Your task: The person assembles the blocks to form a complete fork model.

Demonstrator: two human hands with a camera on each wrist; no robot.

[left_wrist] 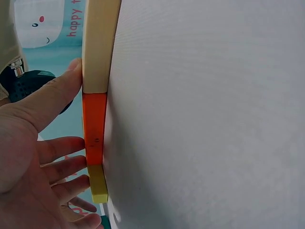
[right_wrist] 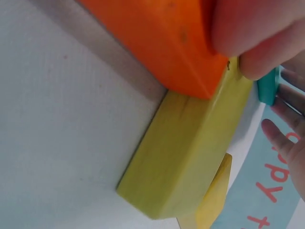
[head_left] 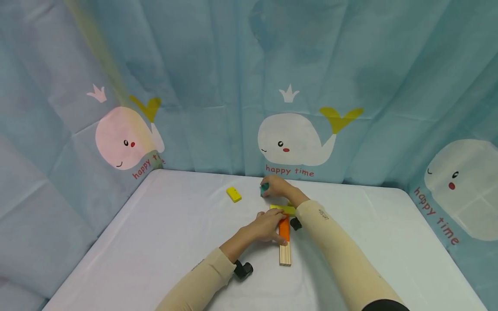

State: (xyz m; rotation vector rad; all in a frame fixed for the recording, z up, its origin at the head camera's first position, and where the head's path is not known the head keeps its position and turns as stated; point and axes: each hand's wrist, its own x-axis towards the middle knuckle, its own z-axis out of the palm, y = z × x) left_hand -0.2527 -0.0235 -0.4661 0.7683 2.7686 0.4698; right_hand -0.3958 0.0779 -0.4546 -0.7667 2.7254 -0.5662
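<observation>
In the head view, a natural wood block (head_left: pixel 285 255), an orange block (head_left: pixel 285 229) and a yellow block (head_left: pixel 287 210) lie end to end on the table, the yellow one crosswise at the far end. My left hand (head_left: pixel 267 226) rests along this row. The left wrist view shows its thumb against the wood block (left_wrist: pixel 99 47) and its extended fingertips at the orange block (left_wrist: pixel 94 129) and yellow block (left_wrist: pixel 98 183). Beyond the row, my right hand (head_left: pixel 277 186) pinches a teal block (head_left: pixel 264 188), partly covered by its fingers. That teal block (right_wrist: pixel 268 88) also shows in the right wrist view.
A loose yellow block (head_left: pixel 234 194) lies left of my right hand. Another yellow block (right_wrist: pixel 214 191) sits just past the crosswise one, mostly behind my right forearm in the head view. A blue curtain (head_left: pixel 218 86) with whale prints hangs behind the white table (head_left: pixel 163 224).
</observation>
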